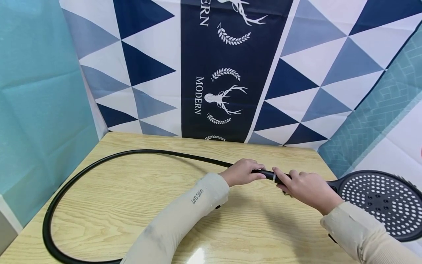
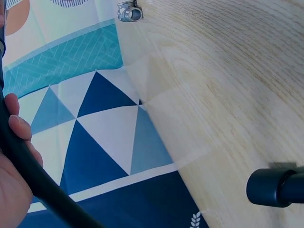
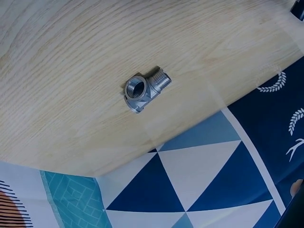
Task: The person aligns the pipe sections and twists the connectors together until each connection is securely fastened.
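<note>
My left hand (image 1: 243, 172) grips a black hose (image 1: 145, 151) near its collar; the left wrist view shows fingers (image 2: 20, 126) curled against the hose (image 2: 28, 175). Just to the right, my right hand (image 1: 306, 189) holds the handle of a large black shower head (image 1: 379, 201), whose perforated round face is turned toward the head camera. A silver ring (image 1: 274, 178) shows at the joint between the two hands. Hose and handle meet in line there; how tightly they are joined cannot be seen. The right hand covers most of the handle.
A silver threaded pipe fitting (image 3: 145, 90) lies on the wooden table (image 1: 108, 205). The hose loops widely over the table's left side. A black tube end with a wider collar (image 2: 266, 187) is at lower right in the left wrist view. Patterned cloth (image 1: 224, 73) hangs behind.
</note>
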Demonstrator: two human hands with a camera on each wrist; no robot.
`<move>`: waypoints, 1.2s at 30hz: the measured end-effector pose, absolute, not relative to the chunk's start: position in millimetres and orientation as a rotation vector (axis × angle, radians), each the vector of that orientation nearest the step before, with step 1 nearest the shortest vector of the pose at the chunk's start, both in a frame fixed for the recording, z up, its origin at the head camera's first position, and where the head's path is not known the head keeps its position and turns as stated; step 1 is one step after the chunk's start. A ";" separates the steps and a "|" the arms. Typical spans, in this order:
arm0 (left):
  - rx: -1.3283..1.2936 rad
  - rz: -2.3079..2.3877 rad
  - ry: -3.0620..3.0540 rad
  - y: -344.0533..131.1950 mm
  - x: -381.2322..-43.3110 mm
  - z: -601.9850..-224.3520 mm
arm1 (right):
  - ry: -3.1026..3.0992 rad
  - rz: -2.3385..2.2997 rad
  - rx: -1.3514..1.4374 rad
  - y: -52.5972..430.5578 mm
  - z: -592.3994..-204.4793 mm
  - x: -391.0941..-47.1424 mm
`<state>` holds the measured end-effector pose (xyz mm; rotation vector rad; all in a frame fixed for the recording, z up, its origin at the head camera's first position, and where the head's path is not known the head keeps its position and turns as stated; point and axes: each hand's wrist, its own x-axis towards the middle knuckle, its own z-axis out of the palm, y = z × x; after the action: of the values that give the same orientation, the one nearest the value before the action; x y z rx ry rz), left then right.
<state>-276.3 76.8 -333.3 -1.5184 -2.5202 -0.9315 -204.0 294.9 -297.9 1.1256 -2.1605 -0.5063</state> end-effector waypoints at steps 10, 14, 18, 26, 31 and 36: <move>-1.471 -0.913 -2.622 78.3 -275.1 -330.5 | -2.169 -0.515 1.120 294.6 -296.6 -202.6; -1.460 -0.917 -2.619 78.2 -276.0 -328.5 | -2.152 -0.505 1.117 294.6 -296.5 -202.6; -1.461 -0.924 -2.604 77.1 -277.1 -325.6 | -2.171 -0.496 1.110 293.6 -295.3 -201.6; -1.504 -0.894 -2.538 76.3 -277.8 -325.9 | -2.182 -0.488 1.106 292.2 -294.5 -200.7; -1.503 -0.888 -2.589 78.8 -276.4 -326.5 | -2.187 -0.493 1.106 294.8 -295.3 -200.0; -1.511 -0.874 -2.656 81.9 -275.0 -325.2 | -2.169 -0.482 1.110 296.0 -297.3 -198.9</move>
<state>-275.0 81.9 -325.2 -1.5110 -2.6562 -0.8745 -198.9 296.0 -297.3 1.1098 -2.1694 -0.4817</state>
